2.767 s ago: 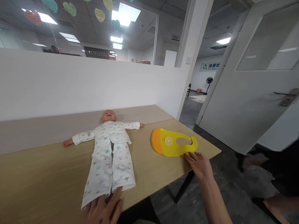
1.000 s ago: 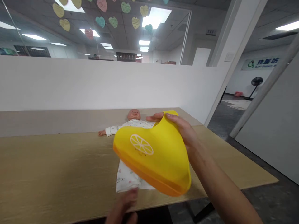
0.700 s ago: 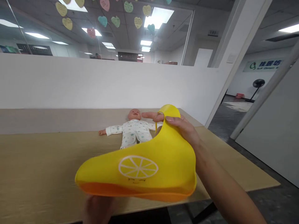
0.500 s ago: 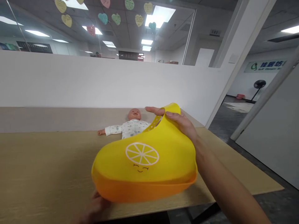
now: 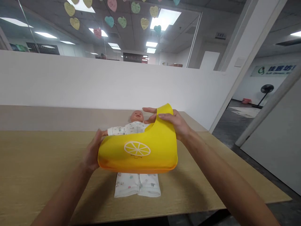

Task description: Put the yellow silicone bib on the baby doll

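A yellow baby bib (image 5: 162, 147) with an orange lower edge, a white citrus slice and a small smiling face hangs between my hands. My right hand (image 5: 177, 124) grips its neck strap, thumb in front and fingers behind. At the bib's left side is my left hand (image 5: 92, 152), closed on the edge, its fingers partly hidden behind. Behind and below the bib a baby doll (image 5: 137, 116) lies on its back in a white patterned outfit. Its head, one arm and trouser legs show; the bib covers its middle.
The doll lies on a wooden table (image 5: 35, 163), whose front edge runs along the bottom. A white wall (image 5: 94, 84) with glass above stands behind. To the right are a doorway and a black floor fan (image 5: 266, 88).
My left hand has come up from below to the bib's left edge. The bib has shifted left, away from me and slightly tilted, uncovering the doll's legs.
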A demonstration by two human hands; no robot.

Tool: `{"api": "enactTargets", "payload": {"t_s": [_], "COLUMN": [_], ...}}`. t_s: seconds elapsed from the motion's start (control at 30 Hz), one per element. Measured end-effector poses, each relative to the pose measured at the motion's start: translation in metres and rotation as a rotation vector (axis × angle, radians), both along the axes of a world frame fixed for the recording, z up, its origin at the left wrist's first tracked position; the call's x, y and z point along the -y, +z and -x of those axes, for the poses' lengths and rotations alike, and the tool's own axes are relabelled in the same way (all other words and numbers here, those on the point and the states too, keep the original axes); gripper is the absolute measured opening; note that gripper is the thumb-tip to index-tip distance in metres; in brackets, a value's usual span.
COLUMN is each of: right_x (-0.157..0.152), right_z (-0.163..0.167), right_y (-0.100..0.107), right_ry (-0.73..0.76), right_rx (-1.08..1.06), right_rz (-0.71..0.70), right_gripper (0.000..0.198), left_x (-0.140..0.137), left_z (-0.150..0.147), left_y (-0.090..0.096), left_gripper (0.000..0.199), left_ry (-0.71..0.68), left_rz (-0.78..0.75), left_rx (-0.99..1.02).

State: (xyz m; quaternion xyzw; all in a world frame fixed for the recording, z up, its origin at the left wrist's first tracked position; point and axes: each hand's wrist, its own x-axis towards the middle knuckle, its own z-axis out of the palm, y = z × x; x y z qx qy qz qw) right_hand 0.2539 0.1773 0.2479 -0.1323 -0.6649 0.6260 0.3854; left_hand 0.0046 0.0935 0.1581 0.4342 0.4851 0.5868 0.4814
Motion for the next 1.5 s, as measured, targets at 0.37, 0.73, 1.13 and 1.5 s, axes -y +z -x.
{"api": "enactTargets", "payload": {"t_s": [0.37,0.73,1.13,1.5], "right_x": [-0.1,-0.221,-0.308,-0.298], "right_z": [0.032,0.073,0.091,0.097], "right_y": [-0.016,-0.086,-0.173,-0.188], "right_ry": [-0.442,-0.694,-0.842,-0.622], "right_rx": [0.159,0.418,0.683,0.216], "right_rz": [0.011,-0.293,-0.166,0.657], "right_gripper": [0.043,0.025,0.023,0.006], "left_x": [-0.092,-0.214,-0.3,-0.315], "left_z": [0.016,0.037,0.045,0.048], "left_y": [0.013,-0.022,-0.082,-0.105], "left_gripper": [0.04,0.023,0.013,0.019], "left_ry": [-0.093,-0.05,0.077,-0.05], "left_rz": [-0.069,0.027,0.245,0.331], "left_rx": [0.136,0.148,0.158,0.478]}}
